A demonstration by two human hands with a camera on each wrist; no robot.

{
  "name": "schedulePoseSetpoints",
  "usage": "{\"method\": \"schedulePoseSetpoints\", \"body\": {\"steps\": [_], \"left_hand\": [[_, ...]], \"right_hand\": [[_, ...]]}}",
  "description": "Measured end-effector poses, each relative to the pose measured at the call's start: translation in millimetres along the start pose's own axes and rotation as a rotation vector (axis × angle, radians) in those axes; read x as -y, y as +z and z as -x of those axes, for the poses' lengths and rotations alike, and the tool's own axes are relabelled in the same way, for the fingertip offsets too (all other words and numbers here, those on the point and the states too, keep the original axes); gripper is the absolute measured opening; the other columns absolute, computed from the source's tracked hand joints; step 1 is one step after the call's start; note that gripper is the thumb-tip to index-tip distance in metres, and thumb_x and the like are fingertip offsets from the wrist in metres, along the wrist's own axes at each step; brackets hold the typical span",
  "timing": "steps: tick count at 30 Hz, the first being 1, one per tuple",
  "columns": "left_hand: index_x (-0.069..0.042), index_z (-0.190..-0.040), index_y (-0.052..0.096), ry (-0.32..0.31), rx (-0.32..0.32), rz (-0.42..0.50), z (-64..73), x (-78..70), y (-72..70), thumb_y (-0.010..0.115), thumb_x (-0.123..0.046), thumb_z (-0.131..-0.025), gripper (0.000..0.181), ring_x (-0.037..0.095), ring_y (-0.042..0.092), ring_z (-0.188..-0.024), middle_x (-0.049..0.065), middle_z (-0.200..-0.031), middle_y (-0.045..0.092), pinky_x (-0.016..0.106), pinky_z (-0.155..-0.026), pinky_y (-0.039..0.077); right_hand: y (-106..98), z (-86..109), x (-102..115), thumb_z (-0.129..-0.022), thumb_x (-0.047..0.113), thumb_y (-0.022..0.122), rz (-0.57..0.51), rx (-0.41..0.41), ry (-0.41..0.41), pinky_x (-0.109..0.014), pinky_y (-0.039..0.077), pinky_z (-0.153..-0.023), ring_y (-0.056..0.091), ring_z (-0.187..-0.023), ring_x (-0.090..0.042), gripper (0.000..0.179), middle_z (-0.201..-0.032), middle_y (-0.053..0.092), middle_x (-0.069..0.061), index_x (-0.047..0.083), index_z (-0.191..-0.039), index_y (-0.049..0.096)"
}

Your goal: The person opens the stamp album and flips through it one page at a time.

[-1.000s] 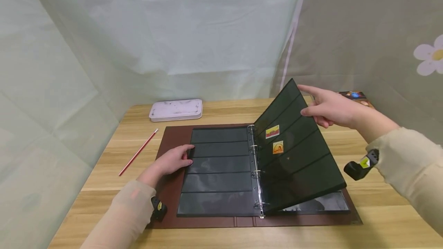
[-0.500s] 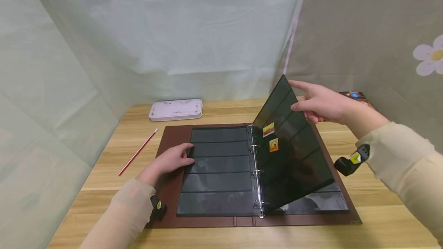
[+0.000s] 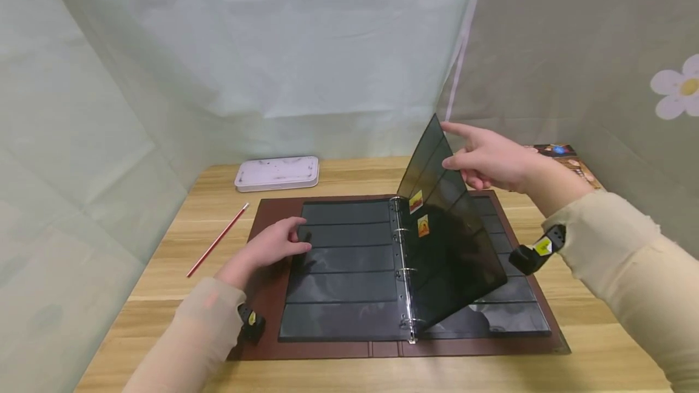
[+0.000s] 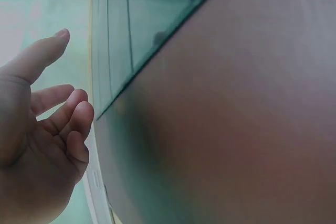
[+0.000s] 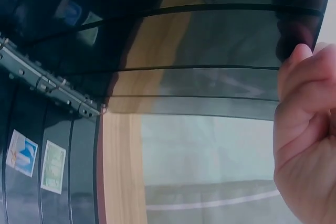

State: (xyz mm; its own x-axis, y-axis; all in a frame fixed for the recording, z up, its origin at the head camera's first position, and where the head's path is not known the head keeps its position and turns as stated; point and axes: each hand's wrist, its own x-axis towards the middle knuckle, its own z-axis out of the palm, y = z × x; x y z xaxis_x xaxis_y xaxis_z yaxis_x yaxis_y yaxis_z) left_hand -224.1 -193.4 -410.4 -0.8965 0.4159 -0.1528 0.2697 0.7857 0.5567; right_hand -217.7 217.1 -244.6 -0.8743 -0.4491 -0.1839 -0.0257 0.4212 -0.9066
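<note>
A brown ring-binder stamp album [image 3: 267, 284] lies spread on the table, with black pocket pages on metal rings [image 3: 404, 265]. One black page [image 3: 453, 241] is raised at a slant, bearing two small stamps [image 3: 416, 202]. My right hand [image 3: 491, 156] grips its outer edge near the top corner, thumb on the near face; in the right wrist view, curled fingers [image 5: 307, 87] are at that edge. My left hand [image 3: 273, 244] is at the outer edge of the flat left page [image 3: 344, 259], thumb and forefinger apart. The left wrist view shows its fingers loosely bent, holding nothing.
A red pencil [image 3: 218, 240] lies left of the album. Behind it stands a pale tin case [image 3: 277, 173]. A dark printed card or booklet [image 3: 573, 165] is partly hidden behind the right arm. Cloth [image 3: 338, 59] hangs around the wooden table [image 3: 180, 308].
My right hand has swung the raised page leftward and more upright, baring more of the right page beneath. The left hand's thumb and forefinger have spread and shifted slightly.
</note>
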Motion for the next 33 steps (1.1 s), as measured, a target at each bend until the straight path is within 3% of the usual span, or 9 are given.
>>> {"method": "schedulePoseSetpoints", "body": {"steps": [7,16,24,33], "left_hand": [[0.001,-0.136,0.044,0.006,-0.001,0.014,-3.4,-13.7,-6.4,0.070,-0.033,-0.084,0.067,0.017,0.048,-0.069,0.005,-0.084,0.052,0.033,-0.061,0.040],[-0.005,-0.139,0.040,0.065,-0.004,0.071,-10.3,-41.3,-20.8,0.069,-0.036,-0.084,0.070,0.020,0.052,-0.084,0.009,-0.101,0.055,0.035,-0.072,0.043],[-0.011,-0.144,0.034,0.109,0.051,0.181,-14.2,-73.2,-36.1,0.067,-0.039,-0.085,0.074,0.022,0.053,-0.100,0.013,-0.116,0.052,0.039,-0.084,0.043],[-0.010,-0.146,0.030,0.175,0.078,0.239,-20.4,-106.3,-49.9,0.067,-0.032,-0.087,0.073,0.022,0.052,-0.101,0.010,-0.118,0.051,0.038,-0.083,0.044]], "right_hand": [[8,-6.7,7,-0.093,0.011,0.056,-0.036,-0.007,0.010,-0.025,0.037,-0.039,0.043,-0.038,-0.013,0.078,-0.052,0.046,-0.003,0.019,-0.152,0.005],[11,-11.6,8,-0.092,0.008,0.054,-0.070,-0.002,0.004,-0.024,0.036,-0.039,0.043,-0.038,-0.012,0.079,-0.055,0.047,-0.003,0.017,-0.152,0.004],[14,-16.6,12,-0.093,0.009,0.054,-0.067,0.011,0.001,-0.025,0.036,-0.039,0.043,-0.038,-0.012,0.079,-0.054,0.047,-0.003,0.017,-0.152,0.002],[15,-18.6,14,-0.093,0.008,0.055,-0.064,0.023,0.014,-0.025,0.035,-0.039,0.043,-0.038,-0.012,0.079,-0.053,0.047,-0.003,0.018,-0.152,0.004]]}}
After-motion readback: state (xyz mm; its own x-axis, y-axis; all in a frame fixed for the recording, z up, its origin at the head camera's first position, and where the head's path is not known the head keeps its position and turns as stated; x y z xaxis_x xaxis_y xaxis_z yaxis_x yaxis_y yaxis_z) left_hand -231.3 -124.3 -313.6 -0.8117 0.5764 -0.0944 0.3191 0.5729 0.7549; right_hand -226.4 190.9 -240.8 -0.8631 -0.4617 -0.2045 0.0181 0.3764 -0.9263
